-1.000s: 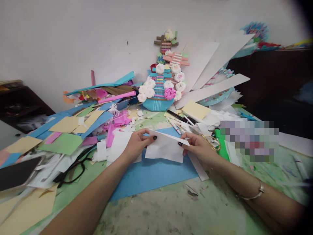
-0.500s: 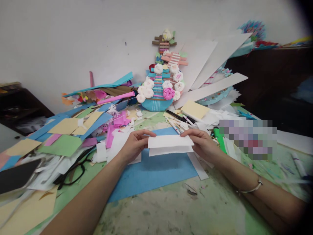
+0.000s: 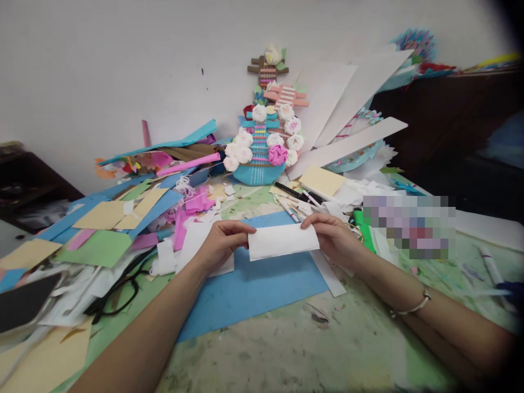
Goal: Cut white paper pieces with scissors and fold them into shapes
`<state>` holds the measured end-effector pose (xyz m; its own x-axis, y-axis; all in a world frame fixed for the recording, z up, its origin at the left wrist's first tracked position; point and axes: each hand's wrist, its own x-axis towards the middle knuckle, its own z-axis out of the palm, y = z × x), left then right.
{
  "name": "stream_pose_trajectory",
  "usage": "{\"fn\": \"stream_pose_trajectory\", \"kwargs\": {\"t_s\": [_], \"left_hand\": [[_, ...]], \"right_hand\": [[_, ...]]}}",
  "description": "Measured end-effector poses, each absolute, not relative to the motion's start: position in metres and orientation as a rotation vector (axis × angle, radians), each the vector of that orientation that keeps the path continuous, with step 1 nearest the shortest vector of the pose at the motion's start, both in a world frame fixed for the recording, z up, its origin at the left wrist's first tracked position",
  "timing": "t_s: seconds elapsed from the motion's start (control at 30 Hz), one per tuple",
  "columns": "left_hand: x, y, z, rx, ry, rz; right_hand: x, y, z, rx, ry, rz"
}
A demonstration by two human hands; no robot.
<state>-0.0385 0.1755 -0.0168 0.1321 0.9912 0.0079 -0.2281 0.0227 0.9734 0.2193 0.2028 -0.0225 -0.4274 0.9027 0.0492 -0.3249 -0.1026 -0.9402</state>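
white paper spans the gap between two hands, long axis running side to side.
its right end sits slightly higher; neither hand is nearer, as both touch it. the left hand pinches the left end, thumb and fingers closed; the right hand pinches the top edge near the right end. below lie a blue sheet and the desk.

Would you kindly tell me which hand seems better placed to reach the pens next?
Probably the right hand: it lies nearer the pens than the left hand, though both hold the white paper.
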Motion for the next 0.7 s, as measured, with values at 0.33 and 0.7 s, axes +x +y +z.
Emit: {"fn": "stream_pose_trajectory", "kwargs": {"t_s": [0.33, 0.7], "left_hand": [[-0.036, 0.173, -0.021, 1.014, 0.901, 1.245], [-0.023, 0.172, -0.031, 1.186, 1.197, 1.265]], "right_hand": [[0.22, 0.205, -0.028, -0.75, -1.272, 1.641], [0.21, 0.194, -0.028, -0.991, -1.392, 1.56]]}}
